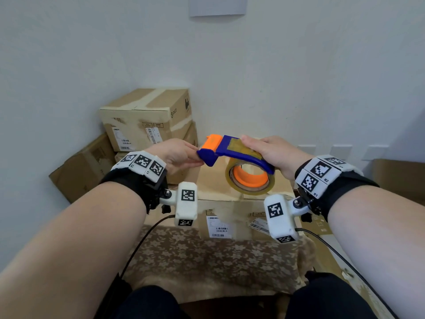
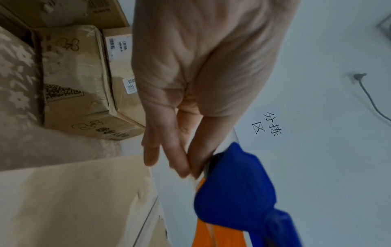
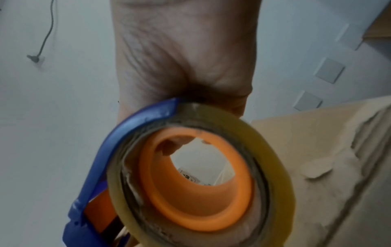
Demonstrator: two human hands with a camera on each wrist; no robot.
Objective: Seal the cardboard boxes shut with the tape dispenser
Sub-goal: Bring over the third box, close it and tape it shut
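While the tape dispenser (image 1: 232,155) hangs above the near cardboard box (image 1: 213,187), its long axis runs from 4 o'clock up to 10 o'clock, orange nose pointing left. The right hand (image 1: 273,153) wraps the blue frame over the tape roll (image 1: 250,178); the left hand (image 1: 177,155) pinches the nose with nearly straight fingers. Stacked boxes (image 1: 147,118) crowd 11 o'clock; bare wall lies rightward.

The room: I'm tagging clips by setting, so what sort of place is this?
Probably a packing or parcel-sorting corner: labelled cardboard boxes stacked against a bare wall, and a tape dispenser held in both hands.
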